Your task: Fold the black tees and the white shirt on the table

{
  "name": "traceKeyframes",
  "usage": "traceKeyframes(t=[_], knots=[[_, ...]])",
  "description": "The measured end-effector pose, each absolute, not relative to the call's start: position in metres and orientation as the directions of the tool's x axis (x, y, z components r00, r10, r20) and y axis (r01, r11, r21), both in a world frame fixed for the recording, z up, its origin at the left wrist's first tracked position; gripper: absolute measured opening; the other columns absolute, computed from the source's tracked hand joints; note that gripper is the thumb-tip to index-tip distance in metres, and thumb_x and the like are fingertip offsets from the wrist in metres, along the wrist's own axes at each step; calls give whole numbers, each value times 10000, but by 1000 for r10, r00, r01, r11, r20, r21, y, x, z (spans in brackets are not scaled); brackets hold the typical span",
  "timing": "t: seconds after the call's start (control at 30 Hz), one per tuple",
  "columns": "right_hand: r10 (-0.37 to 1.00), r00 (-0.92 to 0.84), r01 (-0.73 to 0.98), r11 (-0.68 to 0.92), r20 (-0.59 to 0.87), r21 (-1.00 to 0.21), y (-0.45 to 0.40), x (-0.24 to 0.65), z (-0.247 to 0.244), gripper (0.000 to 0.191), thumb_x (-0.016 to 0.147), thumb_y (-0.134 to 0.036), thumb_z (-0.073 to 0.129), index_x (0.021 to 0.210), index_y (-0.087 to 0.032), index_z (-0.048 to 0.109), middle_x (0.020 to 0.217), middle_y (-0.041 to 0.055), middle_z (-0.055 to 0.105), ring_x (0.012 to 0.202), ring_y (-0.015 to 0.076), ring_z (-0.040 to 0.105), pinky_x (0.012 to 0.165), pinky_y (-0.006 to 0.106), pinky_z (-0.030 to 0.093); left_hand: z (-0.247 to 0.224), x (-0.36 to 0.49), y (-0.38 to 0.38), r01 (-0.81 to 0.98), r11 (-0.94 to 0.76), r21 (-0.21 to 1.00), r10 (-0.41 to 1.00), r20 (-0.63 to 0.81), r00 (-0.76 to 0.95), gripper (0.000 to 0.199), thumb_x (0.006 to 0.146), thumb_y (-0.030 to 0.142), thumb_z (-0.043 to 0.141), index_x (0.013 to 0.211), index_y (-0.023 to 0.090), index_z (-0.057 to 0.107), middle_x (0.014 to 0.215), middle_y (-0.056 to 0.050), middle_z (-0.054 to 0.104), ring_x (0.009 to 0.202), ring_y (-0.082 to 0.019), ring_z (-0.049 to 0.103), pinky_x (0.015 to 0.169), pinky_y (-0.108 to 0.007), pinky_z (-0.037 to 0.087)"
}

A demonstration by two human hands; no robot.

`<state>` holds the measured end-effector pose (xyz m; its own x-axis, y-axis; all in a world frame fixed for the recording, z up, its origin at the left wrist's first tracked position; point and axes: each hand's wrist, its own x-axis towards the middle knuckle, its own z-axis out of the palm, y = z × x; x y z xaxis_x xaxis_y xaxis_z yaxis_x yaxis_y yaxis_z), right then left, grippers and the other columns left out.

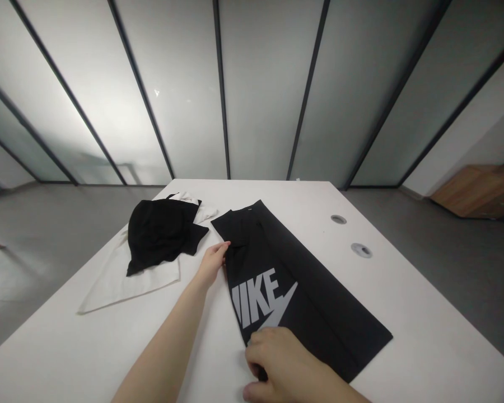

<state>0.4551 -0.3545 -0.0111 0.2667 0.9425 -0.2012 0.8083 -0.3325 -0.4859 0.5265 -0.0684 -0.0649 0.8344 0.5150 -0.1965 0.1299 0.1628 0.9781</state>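
A black T-shirt (319, 280) with a large grey-white NIKE print lies folded lengthwise on the white table, its collar end pointing away from me. My left hand (215, 262) pinches the left edge of the shirt below the sleeve, where the cloth creases. Close to me, my right hand (283, 358) is at the lower left corner of the shirt, fingers curled around the dark cloth and thumb below them. The hand covers part of the print and that corner.
To the left, a black garment (163, 232) is heaped on white cloth (151, 277). Two round cable grommets, one farther off (338, 219) and one nearer (362, 250), are set into the white table (403, 280) at right. Frosted glass panels (260, 84) stand behind the table.
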Motion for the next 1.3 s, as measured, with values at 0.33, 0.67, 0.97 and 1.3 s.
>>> traceKeyframes(t=[0.33, 0.67, 0.97, 1.3], knots=[[959, 220, 800, -281, -177, -531, -359, 456, 1, 339, 816, -238, 659, 1143, -287, 735, 1024, 22, 753, 939, 220, 662, 792, 304, 418, -72, 522, -51, 168, -108, 980, 704, -44, 709, 320, 807, 416, 762, 995, 165, 831, 878, -88, 801, 857, -255, 735, 790, -353, 568], [969, 158, 838, -233, -190, -494, -360, 456, -13, 210, 935, -399, 637, 880, -228, 745, 829, 26, 709, 788, 197, 627, 748, 298, 419, -64, 521, -43, 269, -212, 939, 678, -57, 732, 313, 765, 177, 649, 1017, 185, 834, 968, -79, 803, 985, -276, 755, 967, -415, 569], [954, 223, 788, -297, -200, -539, -362, 464, 1, 329, 782, -205, 642, 1096, -265, 723, 982, 11, 775, 858, 211, 693, 740, 282, 435, -52, 554, -28, 208, -155, 966, 682, -47, 730, 338, 822, 227, 665, 1121, 173, 813, 1155, -133, 797, 1138, -285, 731, 1040, -409, 554], [815, 400, 483, -577, -420, -659, -415, 541, 27, 346, 780, -98, 548, 957, -246, 806, 701, -37, 662, 617, 128, 552, 561, 224, 342, -15, 591, -1, 496, -407, 767, 625, -162, 764, 219, 884, 260, 630, 942, 128, 795, 720, -82, 736, 630, -227, 725, 593, -284, 562]])
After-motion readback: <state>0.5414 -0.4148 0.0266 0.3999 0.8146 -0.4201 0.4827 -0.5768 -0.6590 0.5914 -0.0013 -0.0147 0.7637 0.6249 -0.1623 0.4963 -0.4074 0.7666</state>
